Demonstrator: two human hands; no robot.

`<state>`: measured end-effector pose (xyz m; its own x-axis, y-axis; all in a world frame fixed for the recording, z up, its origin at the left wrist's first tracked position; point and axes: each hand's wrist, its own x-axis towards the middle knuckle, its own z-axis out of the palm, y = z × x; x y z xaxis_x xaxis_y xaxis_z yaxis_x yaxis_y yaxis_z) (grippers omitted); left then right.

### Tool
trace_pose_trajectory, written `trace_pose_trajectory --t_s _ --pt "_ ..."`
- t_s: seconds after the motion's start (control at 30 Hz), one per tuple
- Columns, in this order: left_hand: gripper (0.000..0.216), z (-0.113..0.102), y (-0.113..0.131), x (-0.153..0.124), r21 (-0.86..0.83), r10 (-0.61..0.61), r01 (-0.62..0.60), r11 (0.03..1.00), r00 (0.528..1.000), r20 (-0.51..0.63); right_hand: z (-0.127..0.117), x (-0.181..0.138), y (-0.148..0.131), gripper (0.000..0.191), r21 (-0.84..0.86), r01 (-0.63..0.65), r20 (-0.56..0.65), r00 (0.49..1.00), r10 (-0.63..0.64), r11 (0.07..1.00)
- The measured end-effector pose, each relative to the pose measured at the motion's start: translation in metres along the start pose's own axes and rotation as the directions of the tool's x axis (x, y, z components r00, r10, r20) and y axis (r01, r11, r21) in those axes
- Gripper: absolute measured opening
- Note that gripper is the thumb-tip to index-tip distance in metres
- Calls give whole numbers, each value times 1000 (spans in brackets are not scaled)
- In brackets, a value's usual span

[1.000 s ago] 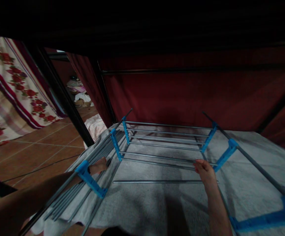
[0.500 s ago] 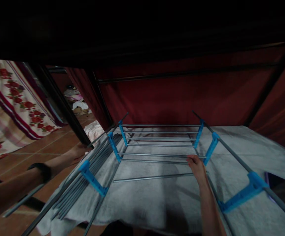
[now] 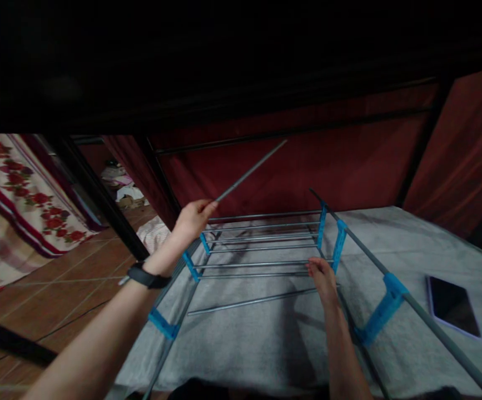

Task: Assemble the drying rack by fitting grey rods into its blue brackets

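A drying rack of grey metal rods and blue plastic connectors lies flat on a grey blanket. My left hand, a black watch on its wrist, is closed on one loose grey rod and holds it slanting up to the right above the rack's left side. My right hand rests at the rack's right rail beside a blue connector, fingers curled round a rod end. Another loose rod lies across the blanket in front of the rack.
A dark phone lies on the blanket at the right. Red cloth walls and black frame bars enclose the back. At the left are brown floor tiles, a floral sheet and a slanted black post.
My left hand left the rod bundle at the rack's left side and rose with one rod in its fingers. The view shifted right, bringing the phone into sight. My right hand stayed at the right rail.
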<state>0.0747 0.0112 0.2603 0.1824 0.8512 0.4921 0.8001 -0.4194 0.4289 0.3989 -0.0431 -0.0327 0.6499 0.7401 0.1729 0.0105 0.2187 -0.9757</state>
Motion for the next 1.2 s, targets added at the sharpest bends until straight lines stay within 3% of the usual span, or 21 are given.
trace_pose_trajectory --t_s 0.07,0.2,0.3,0.43,0.63,0.77,0.97,1.2 --pt "36 40 21 -18 -80 83 -76 994 993 81 4 4 -2 37 26 -15 12 1000 15 1000" --pt "31 107 51 -76 41 -31 25 999 987 159 4 8 -9 38 17 43 14 999 -43 999" --pt "30 139 46 -109 108 -109 89 990 976 186 4 7 -17 39 56 29 -23 999 -28 998" --pt "28 167 19 -122 105 -108 86 991 968 227 10 1 -30 43 195 -47 -23 998 52 980" --pt "28 186 4 -120 105 -34 11 994 975 220 33 -12 -42 45 414 -225 101 974 201 882" --pt "29 199 -2 -126 87 17 -41 995 964 264 43 -18 -39 44 505 -296 112 954 278 811" --pt "31 204 -13 -123 74 87 -111 991 960 267 50 -19 -44 39 523 -289 138 957 255 801" --pt "30 195 -19 -120 62 49 -71 996 953 299 58 -13 -67 37 484 -281 185 958 217 829"
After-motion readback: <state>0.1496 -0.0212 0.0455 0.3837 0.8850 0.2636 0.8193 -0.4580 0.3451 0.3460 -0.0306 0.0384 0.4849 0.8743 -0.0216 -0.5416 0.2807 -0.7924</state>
